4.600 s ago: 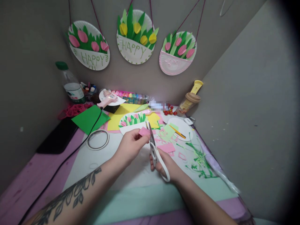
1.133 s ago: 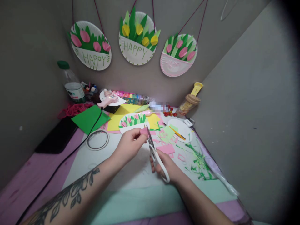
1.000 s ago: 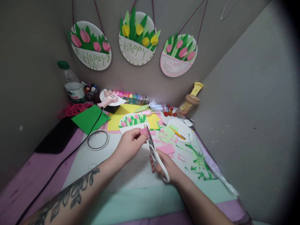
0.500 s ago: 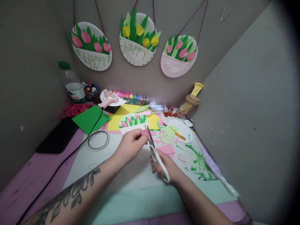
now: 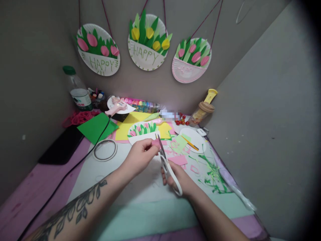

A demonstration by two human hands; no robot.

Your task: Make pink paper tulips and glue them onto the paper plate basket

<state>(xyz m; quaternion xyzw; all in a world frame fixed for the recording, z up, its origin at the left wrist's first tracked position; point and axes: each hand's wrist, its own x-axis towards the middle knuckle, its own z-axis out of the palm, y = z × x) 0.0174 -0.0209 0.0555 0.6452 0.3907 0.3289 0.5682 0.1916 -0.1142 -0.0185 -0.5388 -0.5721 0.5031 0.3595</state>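
Note:
My left hand (image 5: 141, 154) pinches a small piece of pink paper (image 5: 155, 143) between thumb and fingers, above the white sheet. Fingers of my right hand (image 5: 178, 177) are closed on white-handled scissors (image 5: 172, 174), whose blades point up and away from me, slightly parted beside the pink paper. Just beyond my left hand lies a paper-plate basket (image 5: 142, 132) with pink paper tulips and green leaves. Pink paper scraps (image 5: 178, 160) lie to the right of the blades.
Green paper clippings (image 5: 215, 177) are strewn at the right. A white plate (image 5: 202, 144) carries a yellow pencil (image 5: 190, 143). On the left are tape rolls (image 5: 104, 150), green paper (image 5: 96, 127) and a black cord (image 5: 82, 154). A pink glue gun (image 5: 116, 108) lies at the back.

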